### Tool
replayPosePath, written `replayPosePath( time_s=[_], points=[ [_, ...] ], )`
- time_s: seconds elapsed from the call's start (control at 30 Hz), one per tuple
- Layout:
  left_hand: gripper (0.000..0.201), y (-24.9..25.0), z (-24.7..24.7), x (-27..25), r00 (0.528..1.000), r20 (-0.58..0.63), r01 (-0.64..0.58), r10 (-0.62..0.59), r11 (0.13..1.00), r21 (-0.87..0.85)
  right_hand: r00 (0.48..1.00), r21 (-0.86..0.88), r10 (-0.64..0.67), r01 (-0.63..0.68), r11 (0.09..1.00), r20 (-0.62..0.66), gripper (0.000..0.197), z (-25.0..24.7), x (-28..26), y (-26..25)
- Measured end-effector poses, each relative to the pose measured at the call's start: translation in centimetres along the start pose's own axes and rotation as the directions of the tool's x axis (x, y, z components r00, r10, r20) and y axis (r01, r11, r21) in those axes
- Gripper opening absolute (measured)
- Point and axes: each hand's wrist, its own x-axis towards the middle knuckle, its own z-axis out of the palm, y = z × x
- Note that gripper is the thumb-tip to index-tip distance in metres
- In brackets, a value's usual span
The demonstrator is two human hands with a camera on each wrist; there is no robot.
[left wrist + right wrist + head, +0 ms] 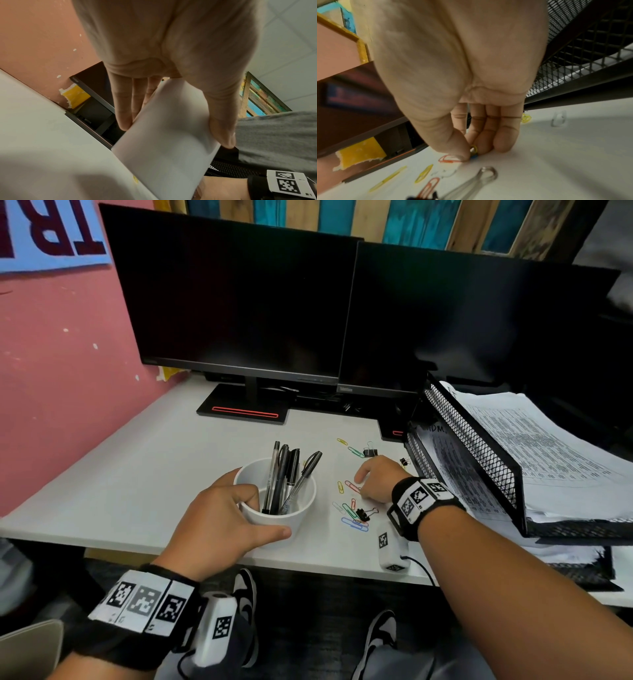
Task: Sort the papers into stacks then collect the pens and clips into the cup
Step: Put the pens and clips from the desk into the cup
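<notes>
A white cup (pixel 274 501) with several black pens (pixel 286 474) stands near the front of the white desk (pixel 137 474). My left hand (pixel 222 518) grips the cup (pixel 164 135), fingers on its far side and thumb on the near side. Right of the cup lie several coloured paper clips (pixel 349 510) and black binder clips (pixel 363 513). My right hand (pixel 375 479) is down on the desk among them. In the right wrist view its thumb and fingers (pixel 486 142) pinch small yellow and blue paper clips (pixel 474 150) beside a red clip (pixel 448 159).
A black mesh tray (pixel 479 453) stacked with printed papers (pixel 548 450) stands at the right, close to my right hand. Two dark monitors (pixel 239 302) line the back of the desk. More clips (pixel 356 451) lie farther back. A pink wall (pixel 51 371) bounds the left.
</notes>
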Motion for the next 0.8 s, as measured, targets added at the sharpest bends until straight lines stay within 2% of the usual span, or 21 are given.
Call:
replayPosePath(
  time_s=[0.1,0.17,0.2,0.33,0.43,0.5,0.53,0.6,0.63,0.73,0.8],
  points=[
    [0.054,0.0,-0.1,0.1,1.000,-0.002,0.005,-0.005,1.000,-0.004,0.999,0.280,0.030,-0.026,0.960,-0.012,0.027,-0.5,0.4,-0.3],
    [0.054,0.1,-0.1,0.1,1.000,-0.007,0.006,-0.006,1.000,-0.006,0.991,0.535,0.136,-0.109,0.838,-0.010,0.029,-1.0,0.7,-0.6],
    [0.053,0.1,-0.1,0.1,1.000,-0.010,0.005,-0.005,1.000,-0.006,0.985,0.608,0.170,-0.131,0.783,-0.006,0.030,-1.2,0.8,-0.6],
    [0.051,0.2,-0.1,0.0,1.000,-0.010,0.011,-0.011,1.000,-0.018,0.983,0.655,0.176,-0.162,0.738,0.046,0.016,-0.9,1.2,-0.7],
    [0.054,0.0,-0.1,-0.1,1.000,-0.008,0.013,-0.013,1.000,-0.023,0.979,0.685,0.190,-0.187,0.704,0.071,0.020,0.0,1.3,-0.8],
    [0.055,-0.1,-0.2,-0.1,1.000,-0.012,0.015,-0.015,1.000,-0.019,0.980,0.633,0.185,-0.190,0.751,0.075,0.018,0.2,1.8,-1.0],
    [0.055,-0.2,-0.3,-0.1,1.000,-0.014,0.017,-0.017,1.000,-0.017,0.983,0.562,0.169,-0.179,0.808,0.070,0.017,0.3,2.2,-1.0],
    [0.055,-0.3,-0.4,-0.1,1.000,-0.018,0.015,-0.015,1.000,-0.014,0.993,0.306,0.113,-0.118,0.945,0.034,0.022,0.3,2.7,-0.9],
    [0.055,-0.3,-0.5,-0.1,1.000,-0.019,0.014,-0.014,1.000,-0.011,0.996,0.176,0.091,-0.091,0.980,0.004,0.027,0.4,2.8,-0.9],
    [0.055,-0.2,-0.6,0.0,1.000,-0.021,0.019,-0.019,1.000,-0.001,0.997,-0.114,0.070,-0.074,0.991,-0.038,0.036,0.7,3.0,-0.9],
    [0.055,-0.2,-0.6,0.0,1.000,-0.019,0.022,-0.022,1.000,0.000,0.998,-0.229,0.063,-0.068,0.971,-0.031,0.033,1.1,3.4,-1.2]
  ],
)
